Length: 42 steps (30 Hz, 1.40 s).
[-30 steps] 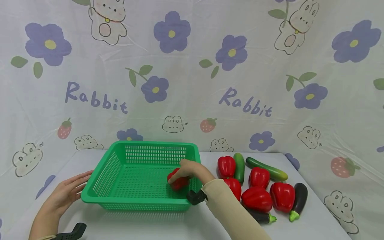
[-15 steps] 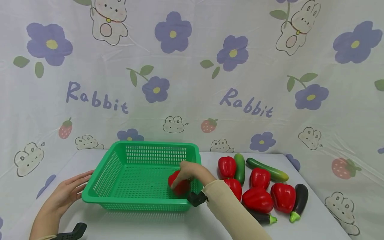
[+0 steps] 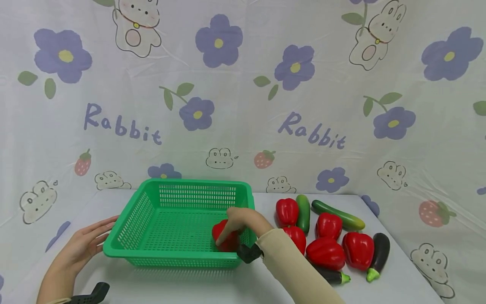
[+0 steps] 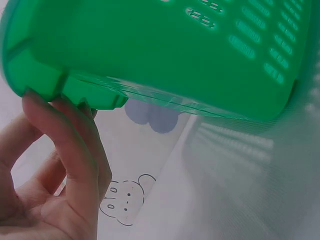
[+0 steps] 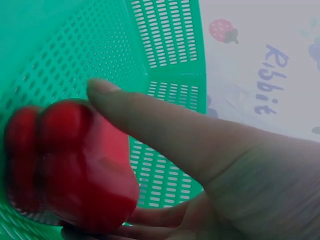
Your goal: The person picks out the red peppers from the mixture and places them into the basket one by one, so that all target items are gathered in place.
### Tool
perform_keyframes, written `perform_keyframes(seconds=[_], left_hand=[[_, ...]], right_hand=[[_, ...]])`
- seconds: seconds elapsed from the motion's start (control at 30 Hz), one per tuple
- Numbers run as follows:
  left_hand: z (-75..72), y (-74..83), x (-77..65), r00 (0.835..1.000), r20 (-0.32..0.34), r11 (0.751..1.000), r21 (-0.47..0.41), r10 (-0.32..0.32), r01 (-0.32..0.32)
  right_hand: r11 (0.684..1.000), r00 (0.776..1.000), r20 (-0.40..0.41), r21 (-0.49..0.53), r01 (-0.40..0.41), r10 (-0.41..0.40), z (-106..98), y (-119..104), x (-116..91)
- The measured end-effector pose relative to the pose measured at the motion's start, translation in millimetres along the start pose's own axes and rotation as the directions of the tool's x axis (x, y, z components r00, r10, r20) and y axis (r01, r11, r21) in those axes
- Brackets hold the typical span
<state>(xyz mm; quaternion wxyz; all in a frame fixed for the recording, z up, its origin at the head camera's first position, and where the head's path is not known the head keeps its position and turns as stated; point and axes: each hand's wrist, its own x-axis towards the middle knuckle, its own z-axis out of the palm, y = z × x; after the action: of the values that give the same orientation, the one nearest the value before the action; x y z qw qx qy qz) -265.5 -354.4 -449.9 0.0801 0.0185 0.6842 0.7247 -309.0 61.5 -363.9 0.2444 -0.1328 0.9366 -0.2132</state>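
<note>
In the head view my right hand [image 3: 243, 221] is inside the green plastic basket [image 3: 174, 253], near its right wall. It holds a red bell pepper [image 3: 221, 232] low over the basket floor. The right wrist view shows the thumb along one side of the red pepper [image 5: 85, 165] and the fingers at its other side, partly hidden. My left hand [image 3: 81, 247] is at the basket's left side. Seen from the left wrist, its fingertips [image 4: 35, 100] touch the basket's rim [image 4: 37, 90] from outside.
Right of the basket lie several red bell peppers [image 3: 325, 253], a green cucumber [image 3: 303, 213], a longer green vegetable [image 3: 338, 214] and dark eggplants [image 3: 379, 251]. All stand on a white table [image 3: 190, 287]. A patterned cloth [image 3: 243, 139] hangs behind it.
My right hand and the red bell pepper have shifted slightly toward the basket's near side. My left hand and the basket have stayed put.
</note>
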Motion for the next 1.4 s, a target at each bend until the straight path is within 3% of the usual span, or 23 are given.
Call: perform_keyframes(seconds=[0.4, 0.7, 0.97, 1.23, 1.4], left_hand=[[1.5, 0.0, 1.2, 1.0, 0.021, 0.998, -0.067, 0.014, -0.012], [1.8, -0.8, 0.1, 1.0, 0.019, 0.999, -0.038, 0.023, -0.022], [1.5, -0.4, 0.1, 1.0, 0.008, 0.999, -0.029, 0.022, -0.022], [1.3, -2.7, 0.7, 1.0, -0.011, 1.0, -0.023, 0.017, -0.017], [1.4, -4.8, 0.3, 1.0, -0.004, 0.999, -0.029, 0.031, -0.031]], right_hand=[[0.999, 1.0, -0.005, 0.03, 0.012, -0.011, -3.1, 1.4, -0.7], [1.0, 0.997, -0.073, 0.02, 0.015, -0.013, -3.6, 0.2, -2.1], [0.997, 0.99, -0.119, -0.01, 0.073, -0.074, -5.0, 0.5, -2.4], [0.992, 0.979, -0.175, 0.054, 0.112, -0.101, -3.4, 4.4, -7.4], [0.978, 0.964, -0.206, 0.09, 0.187, -0.165, -2.2, 8.3, -9.5]])
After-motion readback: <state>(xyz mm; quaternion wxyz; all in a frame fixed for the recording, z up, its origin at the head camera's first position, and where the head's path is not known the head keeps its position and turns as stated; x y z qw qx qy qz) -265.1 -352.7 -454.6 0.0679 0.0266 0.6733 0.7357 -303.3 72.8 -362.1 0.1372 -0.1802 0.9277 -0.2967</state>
